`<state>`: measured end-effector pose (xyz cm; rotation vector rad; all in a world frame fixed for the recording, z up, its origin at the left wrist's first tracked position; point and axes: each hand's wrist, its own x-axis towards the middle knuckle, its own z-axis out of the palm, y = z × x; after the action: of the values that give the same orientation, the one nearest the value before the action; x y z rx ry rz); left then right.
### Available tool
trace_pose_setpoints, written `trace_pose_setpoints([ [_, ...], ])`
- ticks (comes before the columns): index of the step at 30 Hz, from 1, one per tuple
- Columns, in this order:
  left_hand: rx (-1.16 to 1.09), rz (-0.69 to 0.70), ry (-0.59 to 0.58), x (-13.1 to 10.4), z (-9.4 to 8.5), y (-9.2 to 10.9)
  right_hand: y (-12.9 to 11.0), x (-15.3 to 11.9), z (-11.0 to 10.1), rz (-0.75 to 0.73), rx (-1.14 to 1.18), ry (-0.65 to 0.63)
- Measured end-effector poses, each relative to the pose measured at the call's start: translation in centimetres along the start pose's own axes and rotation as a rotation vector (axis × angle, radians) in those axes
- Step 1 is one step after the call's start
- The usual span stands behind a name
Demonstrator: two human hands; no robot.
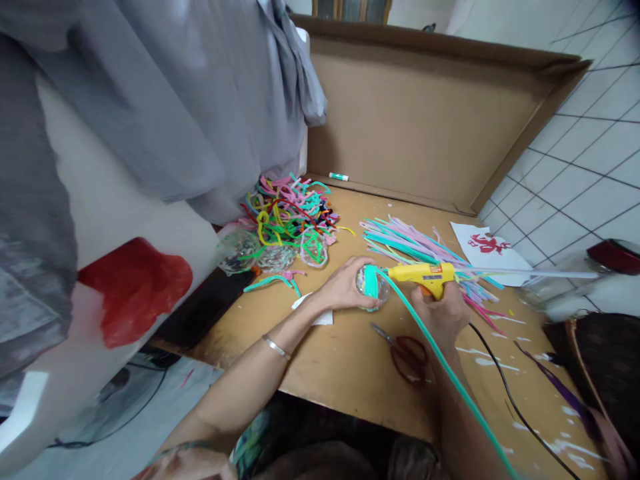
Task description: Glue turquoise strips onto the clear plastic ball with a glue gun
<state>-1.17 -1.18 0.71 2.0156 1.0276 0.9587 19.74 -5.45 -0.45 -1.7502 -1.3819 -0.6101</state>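
My left hand point(345, 283) is wrapped round a small clear ball point(383, 293) that has a turquoise strip point(371, 283) across it. From the ball a long turquoise pipe cleaner point(430, 340) trails down over my right forearm. My right hand point(443, 310) grips a yellow hot glue gun point(425, 275) by its handle, the nozzle pointing left at the ball and close to the strip. A clear glue stick point(530, 272) sticks out of the gun's back. Below the ball lie scissors point(405, 353) with dark red handles, and a white paper piece point(320, 317) is beneath my left wrist.
Loose pipe cleaners point(415, 240) lie behind the gun; a tangled heap point(290, 207) sits at the back left beside clear balls point(240, 250). A cardboard panel point(410, 120) stands behind. A black cord point(500, 380) crosses the right side near a brown bag point(605, 360).
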Motion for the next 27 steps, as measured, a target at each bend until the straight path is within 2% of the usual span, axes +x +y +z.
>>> trace_pose_setpoints([
  [4, -0.003, 0.001, -0.013, 0.0, -0.12, 0.04, 0.14, -0.06, 0.11, -0.022, 0.021, 0.038],
  [12, 0.025, 0.017, -0.009, -0.05, -0.1, -0.02, 0.36, 0.1, -0.2, -0.06, 0.022, -0.006],
  [27, 0.016, 0.026, -0.011, 0.0, -0.13, -0.02, -0.05, 0.36, -0.38, -0.018, 0.042, -0.018],
])
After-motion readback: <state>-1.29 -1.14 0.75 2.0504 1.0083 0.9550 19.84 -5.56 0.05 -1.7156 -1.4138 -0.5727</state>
